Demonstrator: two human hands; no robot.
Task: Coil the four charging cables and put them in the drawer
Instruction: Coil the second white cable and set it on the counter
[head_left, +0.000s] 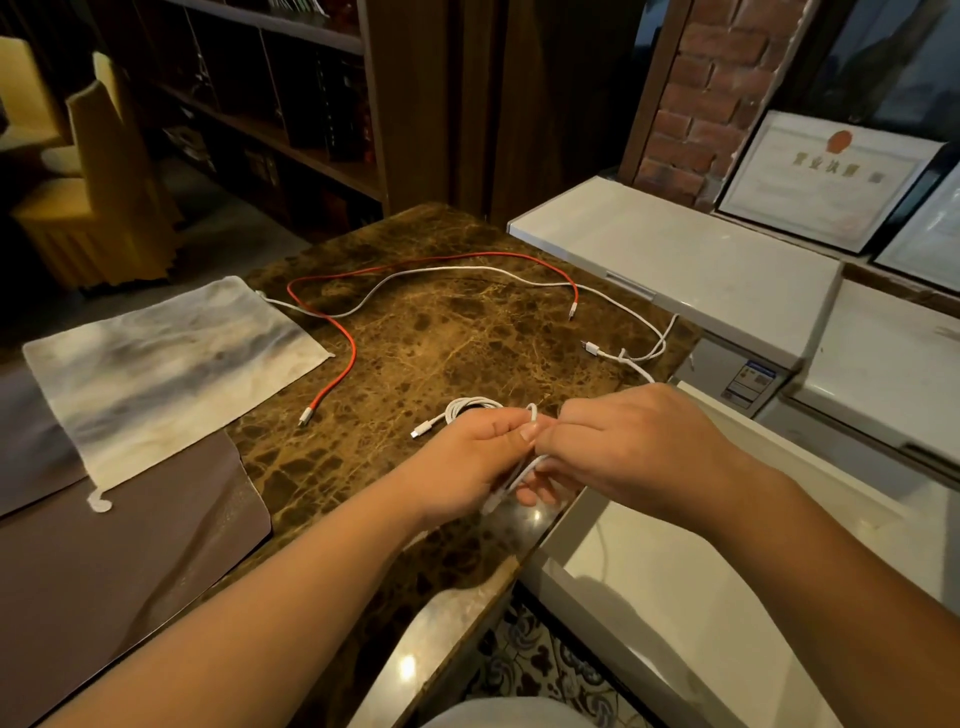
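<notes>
My left hand (470, 457) and right hand (631, 447) meet at the near edge of the marble table (415, 332), both pinched on the white coiled cable (475, 410), its loops and one plug poking out past my left fingers. Beyond lie the red cable (353, 358) and a long white cable (441, 273), uncoiled and crossing each other, one end reaching the cloth pouch (166, 374) at left. The open drawer (675, 597) sits just below my right wrist, a thin white cable lying inside.

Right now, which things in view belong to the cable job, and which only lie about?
Belong to the job:
white cable being coiled by left hand and right hand
red cable
long white cable
open drawer

Only lying about:
cloth
framed certificate
</notes>
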